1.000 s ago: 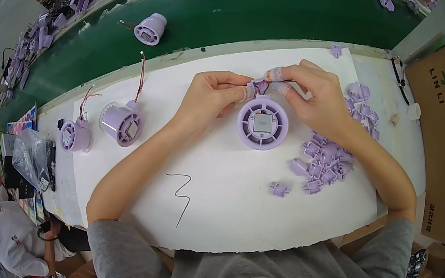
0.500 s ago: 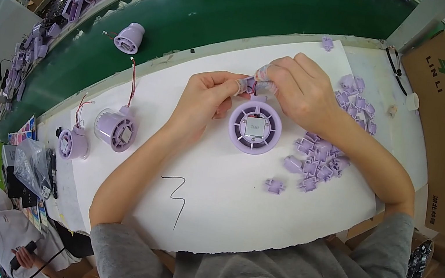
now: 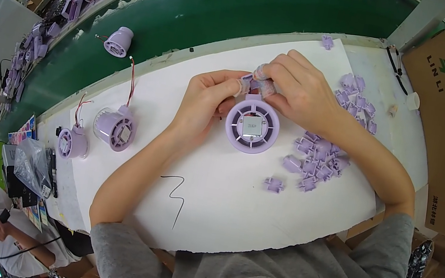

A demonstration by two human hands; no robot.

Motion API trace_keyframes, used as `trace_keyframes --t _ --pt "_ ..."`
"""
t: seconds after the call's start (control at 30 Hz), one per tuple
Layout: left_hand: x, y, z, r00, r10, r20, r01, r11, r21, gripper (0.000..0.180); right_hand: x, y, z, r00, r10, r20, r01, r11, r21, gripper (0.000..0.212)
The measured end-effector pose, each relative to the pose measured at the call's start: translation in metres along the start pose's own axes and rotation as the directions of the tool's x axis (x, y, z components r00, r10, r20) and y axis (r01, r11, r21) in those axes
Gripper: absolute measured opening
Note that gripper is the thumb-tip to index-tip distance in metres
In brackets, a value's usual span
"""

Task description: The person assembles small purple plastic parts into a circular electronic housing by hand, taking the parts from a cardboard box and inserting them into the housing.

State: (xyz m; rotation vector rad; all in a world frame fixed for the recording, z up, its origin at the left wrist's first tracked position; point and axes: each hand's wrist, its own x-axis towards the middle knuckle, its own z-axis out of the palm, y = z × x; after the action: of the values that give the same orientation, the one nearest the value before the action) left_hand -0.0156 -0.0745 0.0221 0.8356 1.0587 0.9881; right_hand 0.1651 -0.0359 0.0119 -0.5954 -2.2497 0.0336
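Both left fingers and right fingers, I see, pinch small purple piece; round housing just below fingers.

The left hand and right hand sit just beyond the lilac fan housing, both curled into pinches, wrapped fingertips close together; the left forearm slants to its lower left, the right forearm to its lower right

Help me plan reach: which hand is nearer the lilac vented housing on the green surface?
Left. The left hand is right of the lilac vented housing, lower in view; the right hand is farther right.
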Motion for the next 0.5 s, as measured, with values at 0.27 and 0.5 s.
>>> trace_keyframes --t 0.27,0.5 --pt "0.003 -0.002 0.001 1.0 0.009 0.005 -0.009 1.0 0.006 0.024 -0.003 0.0 0.001 0.963 0.267 0.034 -0.261 0.893 0.367 0.016" --pt "0.002 -0.002 0.005 1.0 0.011 -0.029 -0.011 1.0 0.016 0.025 0.005 -0.004 -0.014 0.774 0.515 0.37 -0.632 0.588 0.504 0.029"
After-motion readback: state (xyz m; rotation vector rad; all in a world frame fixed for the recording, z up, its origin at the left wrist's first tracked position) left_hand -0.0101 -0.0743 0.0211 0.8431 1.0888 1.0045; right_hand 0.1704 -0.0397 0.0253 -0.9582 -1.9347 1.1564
